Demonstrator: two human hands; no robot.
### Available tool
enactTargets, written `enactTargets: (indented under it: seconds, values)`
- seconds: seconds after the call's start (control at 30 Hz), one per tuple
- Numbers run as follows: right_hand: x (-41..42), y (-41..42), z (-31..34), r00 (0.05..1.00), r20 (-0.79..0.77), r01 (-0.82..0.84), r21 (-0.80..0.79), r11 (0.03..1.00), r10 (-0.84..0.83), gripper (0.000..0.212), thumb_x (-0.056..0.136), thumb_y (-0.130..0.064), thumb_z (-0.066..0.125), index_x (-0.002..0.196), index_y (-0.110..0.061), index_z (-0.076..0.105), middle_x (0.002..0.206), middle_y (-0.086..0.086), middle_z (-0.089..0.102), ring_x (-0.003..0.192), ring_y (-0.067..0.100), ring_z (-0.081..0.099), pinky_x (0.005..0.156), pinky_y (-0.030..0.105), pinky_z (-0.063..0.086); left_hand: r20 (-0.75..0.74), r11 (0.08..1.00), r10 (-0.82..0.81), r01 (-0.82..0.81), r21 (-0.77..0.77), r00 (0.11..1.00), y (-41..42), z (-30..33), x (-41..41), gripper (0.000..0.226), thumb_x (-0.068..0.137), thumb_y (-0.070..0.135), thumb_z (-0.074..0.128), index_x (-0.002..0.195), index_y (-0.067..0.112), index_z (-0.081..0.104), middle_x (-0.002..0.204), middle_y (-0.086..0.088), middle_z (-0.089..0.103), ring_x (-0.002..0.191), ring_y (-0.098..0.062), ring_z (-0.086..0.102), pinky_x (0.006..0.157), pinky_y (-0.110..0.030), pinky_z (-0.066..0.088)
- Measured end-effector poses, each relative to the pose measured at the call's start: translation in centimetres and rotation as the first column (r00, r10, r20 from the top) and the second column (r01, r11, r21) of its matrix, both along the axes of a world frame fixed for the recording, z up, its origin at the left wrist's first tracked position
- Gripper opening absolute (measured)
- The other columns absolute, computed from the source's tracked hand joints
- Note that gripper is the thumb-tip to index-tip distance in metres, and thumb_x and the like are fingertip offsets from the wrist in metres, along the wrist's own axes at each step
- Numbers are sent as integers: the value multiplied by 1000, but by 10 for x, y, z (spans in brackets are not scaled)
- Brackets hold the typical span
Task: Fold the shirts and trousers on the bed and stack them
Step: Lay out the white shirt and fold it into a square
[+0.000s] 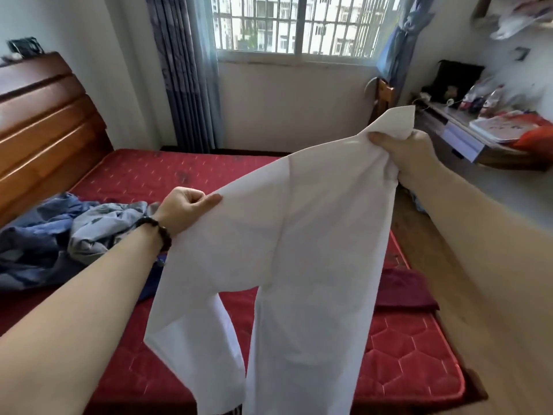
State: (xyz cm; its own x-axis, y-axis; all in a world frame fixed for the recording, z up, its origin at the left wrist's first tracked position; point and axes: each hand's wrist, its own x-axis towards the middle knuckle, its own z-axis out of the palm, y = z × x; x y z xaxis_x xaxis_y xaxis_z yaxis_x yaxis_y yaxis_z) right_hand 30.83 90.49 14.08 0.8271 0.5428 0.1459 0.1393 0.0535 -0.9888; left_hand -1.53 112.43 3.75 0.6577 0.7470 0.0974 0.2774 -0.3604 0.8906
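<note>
1. White trousers [299, 250] hang in the air above the red mattress [404, 354], waistband up and tilted, both legs dangling toward its near edge
2. Left hand [185, 211] pinches the lower waistband corner in a closed grip; right hand [410, 154] has the higher corner bunched in its curled fingers
3. Best next, I judge: level the two corners, bring them together so leg lies on leg, then lower flat
4. Crumpled blue garments [59, 235] wait to the left; a maroon cloth [404, 292] lies behind the trousers
</note>
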Motion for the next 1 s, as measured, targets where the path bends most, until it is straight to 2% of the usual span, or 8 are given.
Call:
enactTargets:
  seconds: [0.13,0.27,0.37,0.47,0.57,0.8,0.93,1.0]
  values:
    - [51,50,-63,999,-26,31,-90,996,-33,22,70,-23,84,83,-18,68,85,-4,72,72,9,70,62,25,56,-144,990,-103,87,-115,984,44,-61,37,39,78,46,71,53,20,58,50,11,52,44,-3,49,41,-16,39]
    - [110,115,-155,993,-88,57,-235,970,-80,24,67,-30,85,80,-19,68,80,-9,71,68,6,69,60,24,53,-240,987,-90,55,-148,967,101,-152,91,50,87,37,67,69,-5,47,57,1,41,46,-6,34,42,-15,28]
    - [149,160,-231,981,-159,57,-330,942,-115,24,69,-29,83,84,-16,70,85,-2,72,73,13,70,64,27,55,-343,994,-90,62,-92,935,137,-227,137,41,95,28,57,65,8,40,59,2,34,50,-10,30,45,-19,25]
    - [182,188,-299,966,-239,1,-379,926,-99,11,79,-18,77,83,-13,69,82,1,70,70,14,68,57,23,53,-448,997,-74,61,-43,891,165,-289,173,36,99,23,50,66,11,41,61,-1,36,59,-18,34,55,-32,27]
    - [209,202,-351,959,-275,-46,-414,909,-76,20,85,-14,71,102,-5,67,90,5,69,75,16,67,62,26,53,-495,999,-28,14,-30,868,183,-332,199,38,98,25,50,64,15,37,60,1,36,56,-17,34,54,-34,27]
    - [264,250,-423,964,-260,-66,-415,908,-48,10,79,-18,77,85,-17,69,79,-4,71,68,10,68,59,25,53,-564,990,133,-86,110,815,214,-396,247,42,101,37,39,66,14,36,56,-4,46,53,-23,42,49,-35,27]
    - [306,307,-453,960,-278,-139,-388,911,29,20,75,-21,81,90,-15,70,89,3,72,79,19,69,70,33,56,-516,955,275,-168,244,811,243,-414,270,42,100,39,37,65,15,36,54,-6,46,54,-30,45,49,-36,30]
    - [330,337,-474,952,-303,-177,-427,887,44,36,74,-28,82,102,-9,69,97,5,72,86,21,70,75,35,56,-496,909,383,-225,350,779,258,-425,286,34,99,41,38,78,17,48,66,-6,56,63,-31,51,54,-37,35]
